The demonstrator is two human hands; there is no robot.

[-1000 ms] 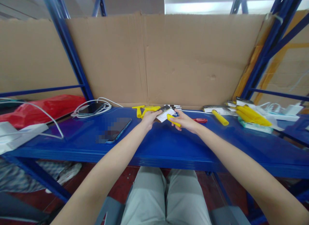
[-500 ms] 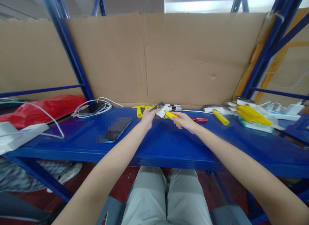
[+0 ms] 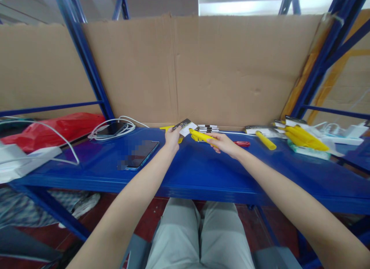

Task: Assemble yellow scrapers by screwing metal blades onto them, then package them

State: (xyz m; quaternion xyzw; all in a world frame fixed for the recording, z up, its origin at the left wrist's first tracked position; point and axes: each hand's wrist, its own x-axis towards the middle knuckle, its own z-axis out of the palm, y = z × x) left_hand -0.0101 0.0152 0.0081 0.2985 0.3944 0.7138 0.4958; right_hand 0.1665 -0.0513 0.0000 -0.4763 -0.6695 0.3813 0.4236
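My left hand (image 3: pixel 172 141) is closed around the near end of a black-and-white printed card (image 3: pixel 187 127), held tilted above the blue shelf. Pinched in my right hand (image 3: pixel 224 143) is a yellow tube-shaped handle (image 3: pixel 204 137), whose tip reaches the card's lower right edge. Whether the two touch, I cannot tell. A yellow T-shaped piece (image 3: pixel 165 128) lies behind my left hand, partly hidden by it. Beyond my right hand sits a small stack of black-and-white packets (image 3: pixel 208 127). A red-handled tool (image 3: pixel 243 143) lies just right of that hand.
A phone (image 3: pixel 143 155) lies at left on the blue shelf (image 3: pixel 196 176), near coiled white cable (image 3: pixel 131 126) and a red bag (image 3: pixel 58 130). Toward the right are a yellow tube (image 3: pixel 266 141), yellow pieces (image 3: pixel 308 138) on packets, and a white power strip (image 3: pixel 343 140). Cardboard (image 3: pixel 231 72) walls the back.
The card in my left hand has turned and moved slightly left. The yellow handle has shifted left, its tip now at the card's lower right edge. The view has shifted slightly.
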